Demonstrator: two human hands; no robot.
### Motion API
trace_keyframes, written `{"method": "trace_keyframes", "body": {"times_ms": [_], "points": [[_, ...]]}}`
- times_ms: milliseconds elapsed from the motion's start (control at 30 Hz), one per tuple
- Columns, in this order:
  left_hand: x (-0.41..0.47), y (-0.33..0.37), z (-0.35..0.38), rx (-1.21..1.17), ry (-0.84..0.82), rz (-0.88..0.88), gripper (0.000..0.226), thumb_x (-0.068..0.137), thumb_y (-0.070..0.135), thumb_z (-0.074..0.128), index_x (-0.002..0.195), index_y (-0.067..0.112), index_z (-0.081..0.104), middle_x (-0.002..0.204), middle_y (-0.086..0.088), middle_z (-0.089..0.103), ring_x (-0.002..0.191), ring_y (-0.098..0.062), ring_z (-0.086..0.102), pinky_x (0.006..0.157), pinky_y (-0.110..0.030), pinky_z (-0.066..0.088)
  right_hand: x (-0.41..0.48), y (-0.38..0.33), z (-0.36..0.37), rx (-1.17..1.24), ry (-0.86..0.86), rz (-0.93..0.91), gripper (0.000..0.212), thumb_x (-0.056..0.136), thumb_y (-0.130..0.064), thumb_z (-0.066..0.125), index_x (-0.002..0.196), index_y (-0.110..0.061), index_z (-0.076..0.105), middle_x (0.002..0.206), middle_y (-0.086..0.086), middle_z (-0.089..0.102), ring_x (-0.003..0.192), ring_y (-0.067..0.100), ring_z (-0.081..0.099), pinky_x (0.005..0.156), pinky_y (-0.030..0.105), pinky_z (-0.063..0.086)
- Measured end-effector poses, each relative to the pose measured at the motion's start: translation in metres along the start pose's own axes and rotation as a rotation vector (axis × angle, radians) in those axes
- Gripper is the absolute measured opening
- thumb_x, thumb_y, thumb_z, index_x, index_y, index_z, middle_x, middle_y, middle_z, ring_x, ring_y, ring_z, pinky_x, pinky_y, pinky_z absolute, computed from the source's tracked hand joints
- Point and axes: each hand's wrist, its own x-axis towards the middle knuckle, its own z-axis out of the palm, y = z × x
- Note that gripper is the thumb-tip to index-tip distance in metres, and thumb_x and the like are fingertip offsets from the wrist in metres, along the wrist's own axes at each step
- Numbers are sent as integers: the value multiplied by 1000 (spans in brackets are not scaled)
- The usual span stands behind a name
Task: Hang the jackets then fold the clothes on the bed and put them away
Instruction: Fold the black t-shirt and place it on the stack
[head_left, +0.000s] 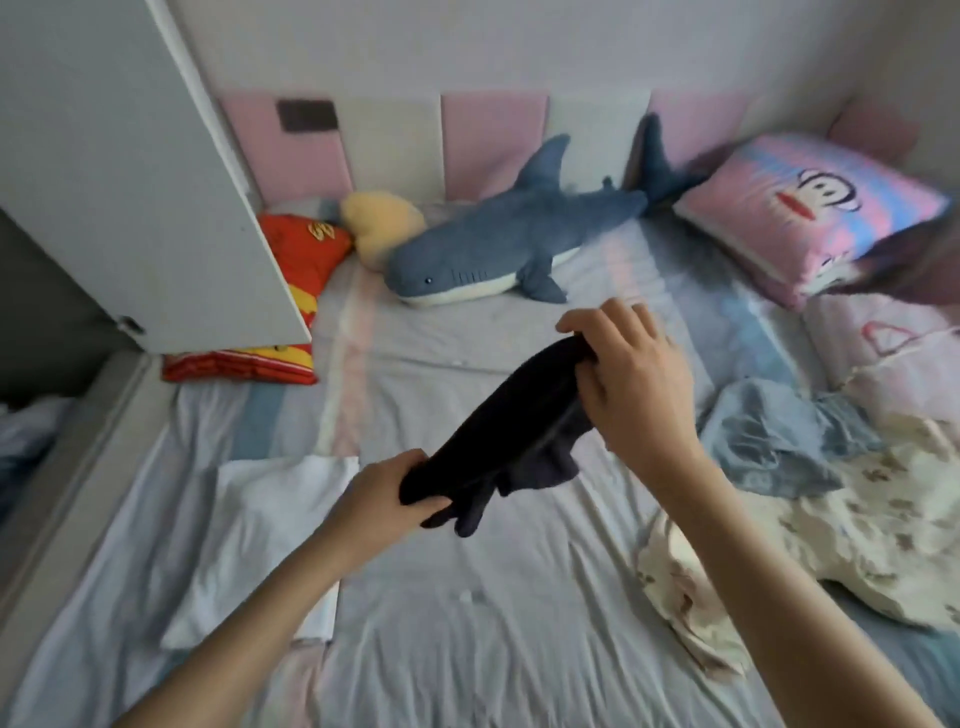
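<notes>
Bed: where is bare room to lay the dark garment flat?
Bare sheet lies in the middle, between the white cloth and the flowered cloth, up to the toy shark. The right side is crowded: blue garment, pillow.

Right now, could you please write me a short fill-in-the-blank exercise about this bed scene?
1. The left hand and right hand ____ grip the dark garment.
2. The blue plush toy lying beyond the hands is a ____.
3. The folded cloth on the sheet, left of the left hand, is ____.
Missing words: both; shark; white.
</notes>
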Motion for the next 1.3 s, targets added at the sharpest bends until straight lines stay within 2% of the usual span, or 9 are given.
{"method": "trace_keyframes", "body": {"times_ms": [133, 233, 367, 467, 567, 700, 900, 1000, 1300], "points": [[10, 51, -66, -230, 144, 100, 14, 84, 33, 59, 76, 24, 54, 66, 19, 60, 67, 3, 56, 68, -24, 40, 62, 2, -38, 66, 100, 143, 36, 71, 0, 56, 104, -13, 62, 103, 5, 61, 89, 26, 55, 68, 33, 40], [13, 101, -98, -648, 264, 119, 12, 96, 27, 53, 96, 21, 64, 99, 3, 70, 100, -12, 63, 93, -34, 47, 95, -3, -57, 97, 72, 318, 46, 83, -12, 64, 127, -16, 49, 130, 6, 50, 102, 31, 57, 74, 35, 44], [4, 154, -117, -1007, 127, 199, 22, 89, 22, 53, 103, 14, 69, 111, -11, 70, 103, -22, 66, 88, -32, 54, 99, -38, -62, 684, -168, 403, 55, 79, -35, 74, 125, -21, 48, 120, -1, 54, 101, 17, 60, 82, 29, 48], [-7, 176, -111, -1014, 91, 284, 23, 88, -4, 51, 93, 10, 69, 90, -10, 73, 83, -22, 70, 69, -26, 57, 76, -71, -47, 913, -457, 280, 59, 77, -36, 73, 129, -30, 47, 113, -8, 59, 99, 6, 62, 85, 22, 51], [-6, 173, -96, -1091, 126, 244, 33, 76, -5, 62, 109, -2, 62, 99, -21, 69, 91, -31, 69, 75, -32, 57, 58, -83, -27, 888, -275, 300, 33, 89, -8, 63, 116, -25, 58, 101, -12, 67, 95, 2, 63, 82, 21, 50], [-4, 154, -86, -1069, 415, 178, 42, 79, -6, 66, 118, 4, 59, 111, -18, 67, 105, -34, 64, 95, -47, 50, 49, -84, -20, 885, -281, 384, 12, 84, -17, 71, 92, -24, 64, 80, -10, 68, 75, 2, 62, 70, 23, 50], [-11, 129, -100, -983, 706, 168, 40, 79, -5, 68, 107, 24, 60, 111, -4, 62, 102, -19, 59, 87, -29, 51, 34, -62, -30, 618, -703, 456, 24, 72, -16, 81, 87, -23, 63, 73, -10, 63, 65, -1, 58, 64, 15, 48], [-13, 108, -118, -976, 768, 150, 26, 82, -3, 66, 83, 23, 65, 84, 4, 64, 83, -14, 59, 70, -19, 49, 19, -42, -31, 585, -487, 559, 23, 80, -2, 68, 75, -24, 64, 66, -6, 63, 63, 11, 57, 63, 31, 48], [-27, 94, -101, -1076, 588, 43, 23, 81, 7, 71, 96, 25, 73, 101, -1, 72, 97, -17, 67, 79, -28, 53, 8, -48, -36, 357, 112, 485, 26, 73, 13, 57, 86, -5, 71, 94, 2, 55, 84, 17, 53, 70, 2, 35]]}}
